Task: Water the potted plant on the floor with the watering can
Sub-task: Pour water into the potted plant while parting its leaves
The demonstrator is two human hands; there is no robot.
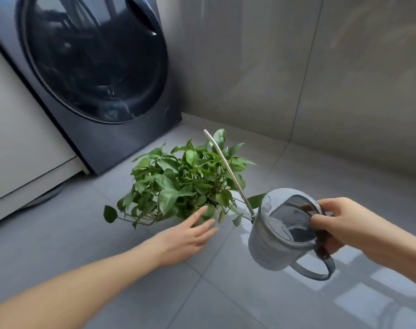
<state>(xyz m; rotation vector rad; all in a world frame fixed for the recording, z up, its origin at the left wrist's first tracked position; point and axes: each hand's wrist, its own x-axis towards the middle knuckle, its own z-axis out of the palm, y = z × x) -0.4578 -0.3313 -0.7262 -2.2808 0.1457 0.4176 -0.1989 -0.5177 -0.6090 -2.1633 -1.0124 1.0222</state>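
Observation:
A leafy green potted plant (178,181) stands on the grey tiled floor; its pot is mostly hidden under the leaves. My right hand (344,224) holds a grey-blue watering can (273,245) by the top of its handle, to the right of the plant. The can's thin metal spout (228,169) rises up and left over the foliage, its tip above the far leaves. No water stream is visible. My left hand (188,236) reaches toward the near side of the plant with its fingers spread, fingertips at the lower leaves.
A dark front-loading washing machine (95,67) stands behind and left of the plant, with a pale cabinet (24,143) to its left. A tiled wall (297,79) closes the back right. Grey floor tiles (226,293) spread in front.

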